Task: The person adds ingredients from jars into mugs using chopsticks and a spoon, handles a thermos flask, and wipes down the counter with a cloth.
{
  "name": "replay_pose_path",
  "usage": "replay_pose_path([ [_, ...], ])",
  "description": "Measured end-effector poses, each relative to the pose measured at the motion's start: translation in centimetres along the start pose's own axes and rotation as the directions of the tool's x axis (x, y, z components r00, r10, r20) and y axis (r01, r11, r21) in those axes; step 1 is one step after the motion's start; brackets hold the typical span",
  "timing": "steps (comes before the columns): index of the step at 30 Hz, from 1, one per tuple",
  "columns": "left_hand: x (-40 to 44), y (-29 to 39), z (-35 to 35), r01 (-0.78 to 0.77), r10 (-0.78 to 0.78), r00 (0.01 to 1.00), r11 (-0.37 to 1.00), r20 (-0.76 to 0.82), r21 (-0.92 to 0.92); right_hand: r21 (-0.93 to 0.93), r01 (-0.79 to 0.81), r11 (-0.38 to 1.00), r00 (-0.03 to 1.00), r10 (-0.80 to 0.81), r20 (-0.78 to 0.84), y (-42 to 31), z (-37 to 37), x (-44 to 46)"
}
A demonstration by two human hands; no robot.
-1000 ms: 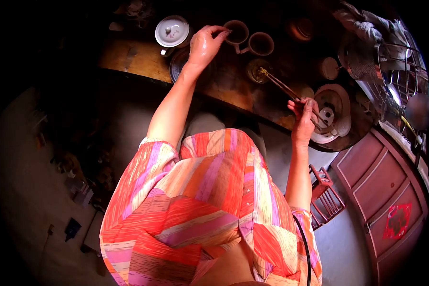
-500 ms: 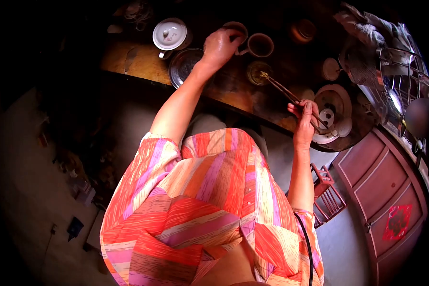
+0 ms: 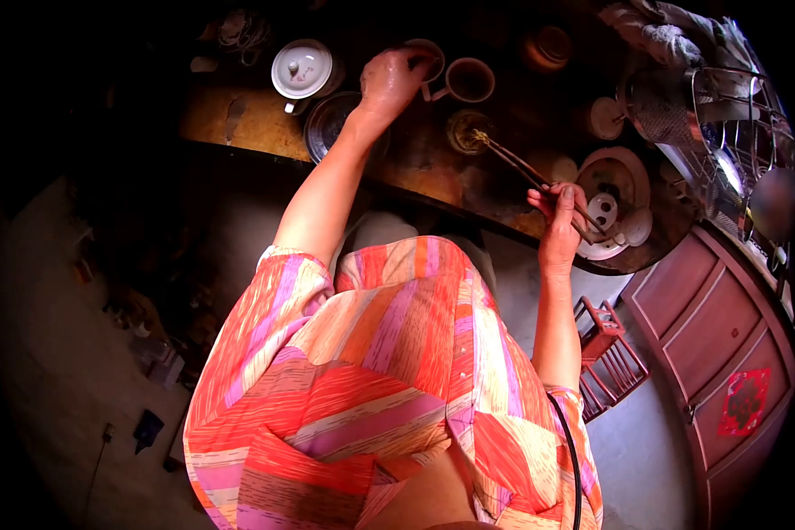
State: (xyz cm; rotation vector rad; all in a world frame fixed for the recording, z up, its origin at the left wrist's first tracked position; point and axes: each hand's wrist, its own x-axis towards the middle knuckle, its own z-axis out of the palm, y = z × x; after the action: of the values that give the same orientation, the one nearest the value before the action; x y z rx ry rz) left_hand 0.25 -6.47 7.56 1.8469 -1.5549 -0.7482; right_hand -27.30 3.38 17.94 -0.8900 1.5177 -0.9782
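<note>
My left hand (image 3: 392, 81) reaches to a cup (image 3: 429, 55) near the table's back, its fingertips at the cup's mouth; whether they grip anything is hidden. Right beside that cup stands a second cup (image 3: 470, 80) with dark contents. My right hand (image 3: 560, 212) is closed around a pair of chopsticks (image 3: 523, 168). Their tips hold a yellowish bit of food (image 3: 479, 136) over a small glass dish (image 3: 465, 132). A round metal tray (image 3: 325, 124) lies partly under my left forearm.
A white lidded mug (image 3: 301, 70) stands left on the wooden table (image 3: 265, 119). Plates (image 3: 623, 172) lie beyond my right hand, near a wire rack (image 3: 742, 106). A jar (image 3: 549, 49) stands at the back. Below are a small red chair (image 3: 611, 358) and a red door (image 3: 724, 353).
My left hand has moved right to the cup's mouth from beside its rim. The view has shifted slightly; my right hand keeps the chopsticks almost where they were.
</note>
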Motion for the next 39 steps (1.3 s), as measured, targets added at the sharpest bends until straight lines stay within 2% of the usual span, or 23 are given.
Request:
replay_pose_path([
  [2,-0.4,0.1,0.4,-0.027,0.027,1.0,1.0,0.01,0.005,0.017,-0.007,1.0,1.0,0.007,0.003,0.3,-0.2,0.1],
  [3,-0.5,0.2,1.0,-0.034,0.028,0.997,0.996,0.074,0.079,0.03,-0.011,0.999,1.0,0.011,0.005,0.5,-0.2,0.2],
  [6,-1.2,0.7,3.2,-0.104,0.101,0.991,0.994,0.089,0.03,0.086,-0.021,0.996,1.0,0.022,-0.011,0.9,-0.3,0.3],
  [8,-1.2,0.5,4.2,-0.127,0.093,0.98,0.973,0.175,0.194,0.112,-0.049,0.993,0.998,0.052,-0.025,1.0,-0.5,0.4],
  [10,-1.1,0.3,4.4,-0.145,0.11,0.98,0.965,0.164,0.219,0.143,-0.072,0.987,0.996,0.078,-0.037,1.4,-0.7,0.8],
  [12,-1.2,0.3,4.3,-0.161,0.124,0.98,0.955,0.157,0.25,0.295,-0.096,0.951,0.993,0.113,-0.04,2.2,-1.3,1.0],
  [15,-1.1,0.1,4.3,-0.103,0.055,0.978,0.967,0.201,0.234,0.369,-0.135,0.919,0.982,0.175,-0.077,2.7,-1.6,1.0],
  [17,-1.1,0.4,4.1,-0.207,0.172,0.974,0.941,0.15,0.269,0.408,-0.14,0.902,0.981,0.182,-0.067,3.2,-2.0,1.0],
  [18,-1.2,0.8,3.8,-0.209,0.174,0.973,0.941,0.152,0.265,0.444,-0.144,0.884,0.981,0.187,-0.054,3.4,-2.2,1.0],
  [21,-1.9,2.6,2.1,-0.178,0.167,0.983,0.972,0.081,0.151,0.537,-0.154,0.83,0.978,0.207,-0.038,3.6,-2.6,0.9],
  [23,-2.8,3.2,0.9,0.089,-0.081,0.965,0.996,0.248,-0.019,0.565,-0.174,0.807,0.969,0.241,-0.046,3.9,-2.9,0.9],
  [24,-3.3,3.2,0.6,0.087,-0.08,0.965,0.996,0.25,-0.019,0.594,-0.188,0.782,0.963,0.266,-0.046,4.1,-3.0,0.9],
  [26,-4.4,2.9,0.3,0.09,-0.005,0.922,0.975,0.386,-0.202,0.624,-0.201,0.755,0.956,0.291,-0.043,4.3,-3.2,0.9],
  [29,-5.4,3.0,0.7,0.138,-0.024,0.904,0.962,0.427,-0.237,0.655,-0.222,0.722,0.95,0.313,-0.023,4.4,-3.2,0.7],
  [39,-5.9,3.6,1.5,0.186,-0.041,0.892,0.941,0.45,-0.283,0.607,-0.202,0.768,0.959,0.281,-0.036,3.8,-2.7,0.3],
])
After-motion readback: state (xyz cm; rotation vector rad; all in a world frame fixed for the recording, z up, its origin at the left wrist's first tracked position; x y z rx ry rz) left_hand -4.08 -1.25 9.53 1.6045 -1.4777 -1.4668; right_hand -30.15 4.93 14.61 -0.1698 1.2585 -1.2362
